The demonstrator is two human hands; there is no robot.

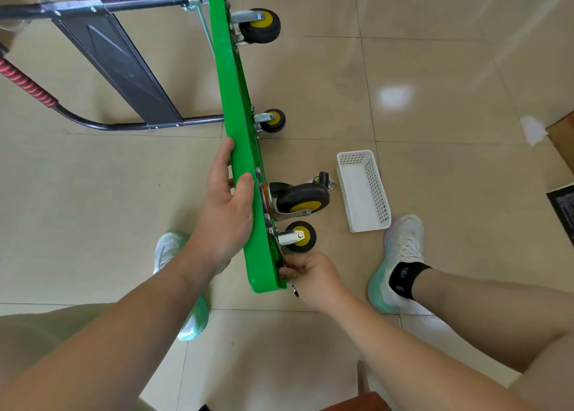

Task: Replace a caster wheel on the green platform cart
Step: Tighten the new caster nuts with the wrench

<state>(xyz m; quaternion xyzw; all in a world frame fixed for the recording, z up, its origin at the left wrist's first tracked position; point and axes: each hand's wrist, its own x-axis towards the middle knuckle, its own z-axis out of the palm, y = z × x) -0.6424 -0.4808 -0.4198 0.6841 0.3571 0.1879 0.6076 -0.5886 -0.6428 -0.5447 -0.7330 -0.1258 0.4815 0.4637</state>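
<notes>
The green platform cart [236, 106] stands tipped on its long edge, its underside facing right. Black casters with yellow hubs stick out from it: two far ones [261, 25] [273, 120], a large one [302, 198] and a smaller near one [299, 236]. My left hand [226, 205] grips the cart's upper edge, thumb across the green rim. At the cart's near corner, my right hand [310, 275] curls round a small metal tool [295, 292] whose end shows below the fist. A loose caster [324, 179] lies on the floor behind the large one.
A white perforated basket [363, 221] sits on the tiled floor right of the cart. The cart's folded black handle [102, 53] with a red grip [28, 84] lies to the left. My feet stand either side of the near corner. A cardboard box [562, 140] is at the right edge.
</notes>
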